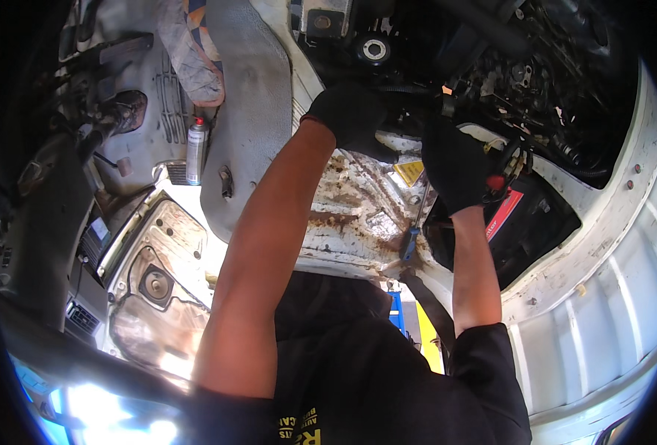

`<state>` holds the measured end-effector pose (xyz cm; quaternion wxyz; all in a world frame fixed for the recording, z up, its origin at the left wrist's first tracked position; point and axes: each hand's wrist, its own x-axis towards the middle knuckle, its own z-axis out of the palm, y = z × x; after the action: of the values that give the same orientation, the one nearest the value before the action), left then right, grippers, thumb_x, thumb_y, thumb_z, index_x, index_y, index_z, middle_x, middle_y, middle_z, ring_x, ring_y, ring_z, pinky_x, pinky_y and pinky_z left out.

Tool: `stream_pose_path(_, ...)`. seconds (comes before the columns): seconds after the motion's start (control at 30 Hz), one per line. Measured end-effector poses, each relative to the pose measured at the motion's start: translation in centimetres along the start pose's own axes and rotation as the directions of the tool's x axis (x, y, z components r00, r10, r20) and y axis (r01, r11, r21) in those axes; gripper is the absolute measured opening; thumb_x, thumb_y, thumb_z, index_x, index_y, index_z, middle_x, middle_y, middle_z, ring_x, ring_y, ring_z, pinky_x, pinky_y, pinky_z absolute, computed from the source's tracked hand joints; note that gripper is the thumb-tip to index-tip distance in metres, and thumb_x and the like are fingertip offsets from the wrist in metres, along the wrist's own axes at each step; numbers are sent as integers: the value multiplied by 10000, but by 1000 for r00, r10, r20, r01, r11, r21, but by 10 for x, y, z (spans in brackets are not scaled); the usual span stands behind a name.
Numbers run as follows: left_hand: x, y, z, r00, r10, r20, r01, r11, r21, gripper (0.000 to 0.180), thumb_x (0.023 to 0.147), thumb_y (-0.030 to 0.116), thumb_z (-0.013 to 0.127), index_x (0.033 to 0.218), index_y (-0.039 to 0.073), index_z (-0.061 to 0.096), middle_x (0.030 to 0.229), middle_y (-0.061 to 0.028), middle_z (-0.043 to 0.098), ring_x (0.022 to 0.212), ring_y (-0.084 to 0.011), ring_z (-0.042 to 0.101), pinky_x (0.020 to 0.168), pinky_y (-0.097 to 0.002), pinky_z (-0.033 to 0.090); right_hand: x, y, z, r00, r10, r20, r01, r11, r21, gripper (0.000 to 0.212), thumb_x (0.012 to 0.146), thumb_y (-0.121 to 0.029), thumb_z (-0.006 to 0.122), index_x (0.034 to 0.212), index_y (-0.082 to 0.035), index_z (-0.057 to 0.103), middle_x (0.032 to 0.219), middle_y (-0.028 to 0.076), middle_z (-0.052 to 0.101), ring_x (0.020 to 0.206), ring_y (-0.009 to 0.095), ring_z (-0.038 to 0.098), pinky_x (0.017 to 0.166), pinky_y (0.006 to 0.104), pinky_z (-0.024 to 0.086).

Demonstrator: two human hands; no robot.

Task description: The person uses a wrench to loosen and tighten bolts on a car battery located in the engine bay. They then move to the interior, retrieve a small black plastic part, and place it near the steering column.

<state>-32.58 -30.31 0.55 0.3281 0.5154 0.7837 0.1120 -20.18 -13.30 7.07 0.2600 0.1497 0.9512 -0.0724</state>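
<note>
My left hand (350,119), in a black glove, reaches into the open engine bay at the edge of the rusty white metal panel (339,196). To its right, my black-gloved right hand (454,163) is between a yellow triangular warning label (409,173) and the battery (540,233). A red terminal cover (496,182) lies beside that hand's wrist. The fingers of both hands blend into the dark engine parts, so whether they hold anything is hidden. Below the right hand, a small blue-handled tool (411,243) lies on the panel's edge.
A spray can (195,152) with a red cap stands left of the grey floor covering (250,111). A patterned cloth (195,55) lies farther up. Cables and hoses (525,81) crowd the upper right. The opened door (158,289) is at lower left.
</note>
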Motion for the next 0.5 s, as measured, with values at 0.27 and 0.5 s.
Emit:
stream_pose_path(0.27, -5, 4, -5, 995, -12, -96, 9, 999, -33, 640, 716, 702, 750, 871, 81, 774, 855, -167, 740, 811, -353, 729, 784, -455, 585, -6, -12, 7, 946, -164, -280, 155, 986, -54, 142, 870, -173, 618, 974, -121, 698, 865, 101, 687, 761, 300, 697, 642, 433, 551)
stream_pose_path(0.5, 1, -14, 26, 984, -5, -176, 10, 1000, 28, 542, 723, 613, 787, 859, 89, 766, 867, -165, 743, 823, -344, 735, 787, -460, 588, -4, -57, -1, 979, -71, -190, 84, 995, 61, 164, 850, -134, 614, 974, -53, 684, 882, 130, 683, 833, 321, 694, 729, 485, 540)
